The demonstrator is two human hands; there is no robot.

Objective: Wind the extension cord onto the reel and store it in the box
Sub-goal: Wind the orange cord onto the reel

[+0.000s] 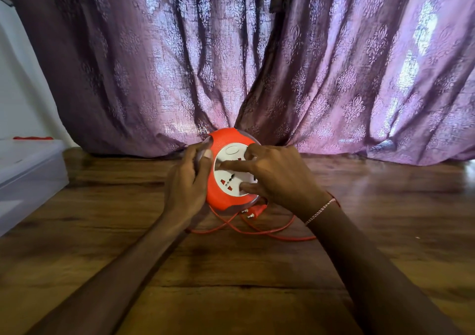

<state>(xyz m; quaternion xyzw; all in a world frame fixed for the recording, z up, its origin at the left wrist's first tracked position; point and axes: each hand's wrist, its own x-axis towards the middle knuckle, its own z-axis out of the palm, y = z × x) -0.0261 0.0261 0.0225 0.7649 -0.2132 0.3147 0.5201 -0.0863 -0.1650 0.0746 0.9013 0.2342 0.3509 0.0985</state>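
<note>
Reel (223, 165) upright on table (231, 283); left fingers (198, 154) clasp rim, right fingers (239, 165) press face

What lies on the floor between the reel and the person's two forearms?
In the head view, loose loops of the red cord and its plug lie on the wooden floor just below the reel, between the forearms.

Purple curtain (257, 52), wooden floor (231, 283)

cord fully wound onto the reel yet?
No: loops of red cord and the plug lie loose on the wooden floor below the reel.
</note>
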